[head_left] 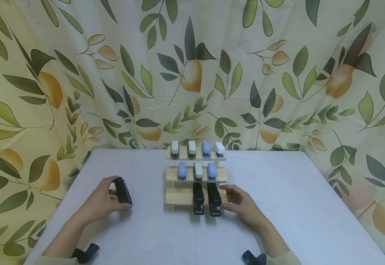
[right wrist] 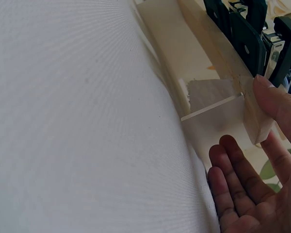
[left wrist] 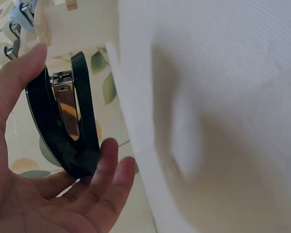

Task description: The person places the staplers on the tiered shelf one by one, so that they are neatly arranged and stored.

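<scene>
My left hand [head_left: 108,200] holds a black stapler [head_left: 123,190] above the table's left part, pinched end to end between thumb and fingers. In the left wrist view this stapler [left wrist: 70,116] stands on edge, its metal part showing. At the right end of a stepped wooden display rack [head_left: 179,197], my right hand [head_left: 242,204] has thumb and index finger around the lowest shelf's end. The other fingers hang loosely below that shelf [right wrist: 259,121]. Close to the thumb stands a black stapler [head_left: 214,200], with another black stapler [head_left: 198,198] to its left. The right index fingertip is hidden behind the shelf.
Blue and white staplers stand on the middle shelf [head_left: 172,175]; grey, blue and white ones stand on the top shelf [head_left: 183,154]. A clear support panel [right wrist: 218,116] carries the lowest shelf. White cloth covers the table [head_left: 146,235]. Behind hangs a leaf-patterned curtain [head_left: 219,92].
</scene>
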A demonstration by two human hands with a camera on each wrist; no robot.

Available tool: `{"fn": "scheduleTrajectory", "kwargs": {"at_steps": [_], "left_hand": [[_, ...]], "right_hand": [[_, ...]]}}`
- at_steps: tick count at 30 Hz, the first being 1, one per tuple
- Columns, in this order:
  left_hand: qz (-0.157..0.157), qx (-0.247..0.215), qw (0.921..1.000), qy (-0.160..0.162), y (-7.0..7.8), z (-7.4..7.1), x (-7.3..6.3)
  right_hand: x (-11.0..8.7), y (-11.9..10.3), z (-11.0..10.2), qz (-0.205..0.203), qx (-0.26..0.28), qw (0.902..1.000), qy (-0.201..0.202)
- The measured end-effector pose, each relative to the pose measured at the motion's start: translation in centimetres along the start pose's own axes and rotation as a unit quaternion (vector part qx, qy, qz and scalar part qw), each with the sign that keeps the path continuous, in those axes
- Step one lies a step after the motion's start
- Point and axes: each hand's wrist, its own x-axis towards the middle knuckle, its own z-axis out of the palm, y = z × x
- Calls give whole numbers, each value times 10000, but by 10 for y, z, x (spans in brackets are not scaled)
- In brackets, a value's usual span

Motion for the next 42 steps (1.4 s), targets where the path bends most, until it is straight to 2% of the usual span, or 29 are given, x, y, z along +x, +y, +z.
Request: {"fn": "scheduleTrajectory", "kwargs": {"at_steps": [11,16,23,42], "left_hand": [[16,-447,9990,-43,3,6,0],[64,-489,9988,-43,7,10,-1],[-80,-491,9987,-55,15,18,-2],[-127,-597,9981,-112,32,33,0]], "right_hand": [[0,-1,1,8,-21,10000,8],[0,-1,1,4,-39,10000,16],[-1,-1,1,14,-10,10000,24],[0,-1,0,41,-7,10000,24]]}}
